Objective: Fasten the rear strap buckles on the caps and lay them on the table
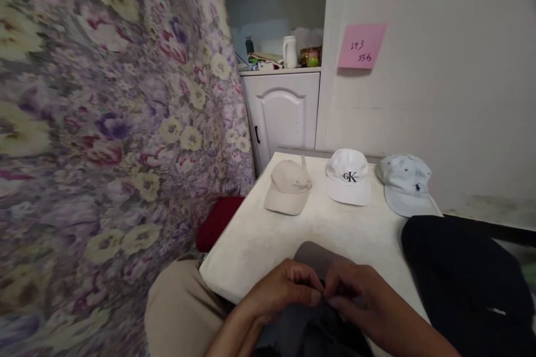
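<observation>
A grey-brown cap (316,255) is near the table's front edge, its brim showing beyond my hands. My left hand (288,285) is closed, with thumb and fingers pinching the dark material of this cap. From the other side my right hand (355,290) pinches it too, and the fingertips of both hands nearly meet. What exactly lies between the fingertips is hidden. Farther back stand a beige cap (288,185), a white cap with black letters (347,175) and a pale blue cap with a small dark emblem (405,183).
The caps stand on a table with a cream cover (247,245). A large dark item (464,273) lies at its right side. Floral curtain (125,122) hangs at left, near a red seat (218,223). Behind are a white cabinet (285,117) and a wall with a pink note (362,46).
</observation>
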Tool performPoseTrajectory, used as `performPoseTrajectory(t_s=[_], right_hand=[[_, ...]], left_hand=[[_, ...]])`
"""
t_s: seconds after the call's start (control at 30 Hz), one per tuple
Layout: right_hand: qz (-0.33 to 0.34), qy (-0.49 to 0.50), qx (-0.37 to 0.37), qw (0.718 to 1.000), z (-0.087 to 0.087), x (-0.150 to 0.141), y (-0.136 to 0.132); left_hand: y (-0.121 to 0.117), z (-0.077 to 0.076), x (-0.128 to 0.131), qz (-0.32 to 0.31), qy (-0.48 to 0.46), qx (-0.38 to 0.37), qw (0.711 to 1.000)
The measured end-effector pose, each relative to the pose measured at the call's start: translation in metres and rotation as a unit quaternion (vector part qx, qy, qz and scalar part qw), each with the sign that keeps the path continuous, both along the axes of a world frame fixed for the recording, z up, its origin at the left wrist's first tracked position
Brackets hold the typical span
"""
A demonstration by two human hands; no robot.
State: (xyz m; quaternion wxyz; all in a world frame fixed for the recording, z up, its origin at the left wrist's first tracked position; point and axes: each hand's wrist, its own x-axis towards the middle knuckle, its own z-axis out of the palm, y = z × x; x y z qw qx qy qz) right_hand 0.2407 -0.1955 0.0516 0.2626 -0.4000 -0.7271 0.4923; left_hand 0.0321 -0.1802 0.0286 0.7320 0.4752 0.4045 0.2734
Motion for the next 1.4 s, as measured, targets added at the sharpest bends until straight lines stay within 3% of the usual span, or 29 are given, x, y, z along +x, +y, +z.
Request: performPoseTrajectory(t_s=[0.33,0.5,0.8,1.1,1.4], right_hand=[[-0.045,0.027,0.003,0.999,-0.014,-0.002,-0.001],[-0.063,0.055,-0.058,0.995,-0.022,-0.002,-0.003],[-0.015,0.147,-0.16,0.976,-0.034,0.001,0.006],[-0.008,0.171,-0.17,0.97,-0.035,0.003,0.007],[-0.033,0.128,-0.117,0.984,-0.037,0.003,0.005]], left_hand=[[-0.004,0.004,0.001,0.023,0.015,0.028,0.999],[-0.004,0.005,0.002,0.021,0.031,0.056,0.998],[-0.005,0.012,0.007,0.005,0.066,0.089,0.994],[-0.006,0.012,0.005,0.011,0.095,0.108,0.99],[-0.007,0.014,0.009,0.008,0.116,0.108,0.987]])
